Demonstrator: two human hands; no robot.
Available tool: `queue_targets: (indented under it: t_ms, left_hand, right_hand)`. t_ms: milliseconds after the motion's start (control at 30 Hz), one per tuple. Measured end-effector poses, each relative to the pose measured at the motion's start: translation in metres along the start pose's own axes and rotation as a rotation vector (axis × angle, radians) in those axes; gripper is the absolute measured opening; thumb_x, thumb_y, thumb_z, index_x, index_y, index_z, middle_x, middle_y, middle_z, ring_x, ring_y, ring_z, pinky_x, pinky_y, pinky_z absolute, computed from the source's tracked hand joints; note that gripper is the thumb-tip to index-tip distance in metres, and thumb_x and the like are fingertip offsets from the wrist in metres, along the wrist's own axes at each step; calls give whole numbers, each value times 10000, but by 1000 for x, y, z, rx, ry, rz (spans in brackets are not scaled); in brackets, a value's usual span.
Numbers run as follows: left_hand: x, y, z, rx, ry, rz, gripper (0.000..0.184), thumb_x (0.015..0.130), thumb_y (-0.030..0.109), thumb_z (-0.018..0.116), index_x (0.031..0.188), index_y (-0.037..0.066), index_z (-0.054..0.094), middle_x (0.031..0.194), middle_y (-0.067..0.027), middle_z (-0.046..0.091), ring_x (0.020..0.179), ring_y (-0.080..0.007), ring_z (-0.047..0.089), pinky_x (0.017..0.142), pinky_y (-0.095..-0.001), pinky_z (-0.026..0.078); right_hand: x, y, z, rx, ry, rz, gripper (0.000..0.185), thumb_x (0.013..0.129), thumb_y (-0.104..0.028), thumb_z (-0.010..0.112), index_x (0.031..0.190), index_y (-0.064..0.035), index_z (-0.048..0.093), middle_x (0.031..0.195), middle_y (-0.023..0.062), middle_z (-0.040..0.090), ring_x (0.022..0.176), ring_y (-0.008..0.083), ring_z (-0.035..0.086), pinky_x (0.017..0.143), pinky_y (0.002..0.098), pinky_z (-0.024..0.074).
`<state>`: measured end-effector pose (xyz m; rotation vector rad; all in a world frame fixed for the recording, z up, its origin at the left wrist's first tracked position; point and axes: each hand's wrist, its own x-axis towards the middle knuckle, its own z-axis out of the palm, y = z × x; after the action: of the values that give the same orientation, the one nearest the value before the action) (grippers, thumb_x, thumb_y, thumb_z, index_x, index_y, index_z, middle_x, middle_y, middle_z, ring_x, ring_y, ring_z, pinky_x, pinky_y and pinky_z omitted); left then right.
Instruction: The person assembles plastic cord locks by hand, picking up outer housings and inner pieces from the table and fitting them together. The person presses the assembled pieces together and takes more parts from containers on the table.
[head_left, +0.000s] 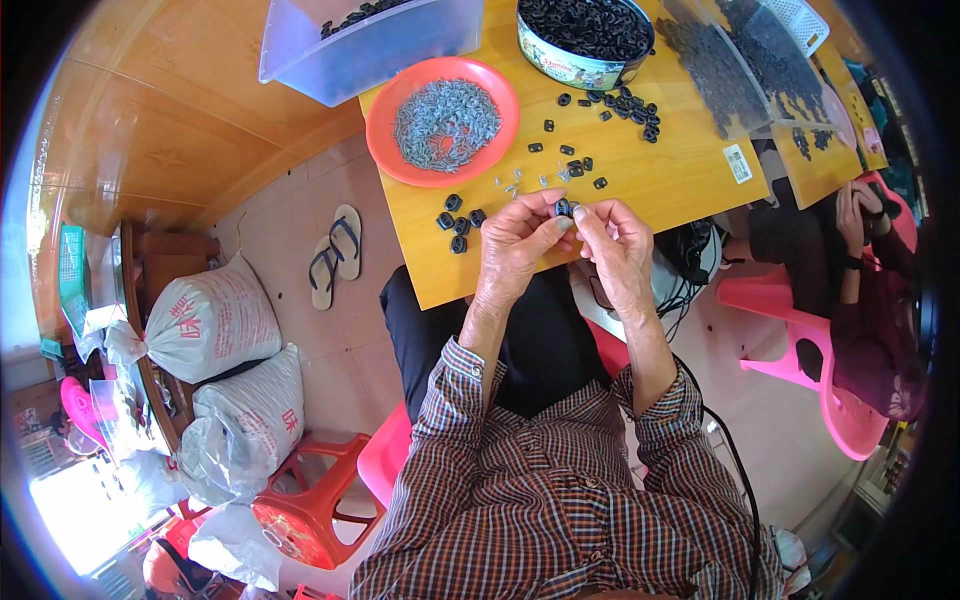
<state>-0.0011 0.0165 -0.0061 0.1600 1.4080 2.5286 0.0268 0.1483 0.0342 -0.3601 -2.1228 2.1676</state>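
Note:
My left hand (520,240) pinches a small black plastic part (562,207) between thumb and fingertips, just above the table's near edge. Against it, the fingertips of my right hand (618,245) are pressed together; whatever they hold is too small to make out. Beyond my hands lie a few loose grey screw-like pieces (516,184) and scattered black parts (574,168). Left of my left hand sits a small group of black parts (459,225). An orange-red plate (380,150) holds a heap of the grey pieces.
A round tin (570,70) full of black parts and a clear plastic bin (370,70) stand at the back of the yellow table (690,185). Transparent trays (745,60) lie to the right. Another person's hands (852,215) rest there. Sandals (335,255) and white sacks (215,320) are at left.

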Motion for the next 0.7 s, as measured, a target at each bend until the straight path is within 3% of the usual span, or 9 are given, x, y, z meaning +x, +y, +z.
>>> queue_targets:
  t_ms: [500, 700]
  left_hand:
    - [-2, 3, 0, 30, 9, -32, 295, 865, -76, 578, 1155, -26, 592, 891, -102, 659, 758, -149, 649, 677, -269, 559]
    - [-2, 4, -3, 4, -37, -26, 270, 865, -40, 610, 1134, -27, 608, 861, -73, 666, 715, -119, 644, 645, -246, 554]
  right_hand:
    - [0, -5, -2, 0, -52, 26, 139, 889, -148, 628, 804, -46, 587, 689, -34, 555, 563, 21, 460, 514, 169, 374]
    - [6, -2, -11, 137, -143, 130, 130, 880, -155, 636, 802, -55, 604, 670, -21, 568, 559, 26, 479, 507, 167, 369]
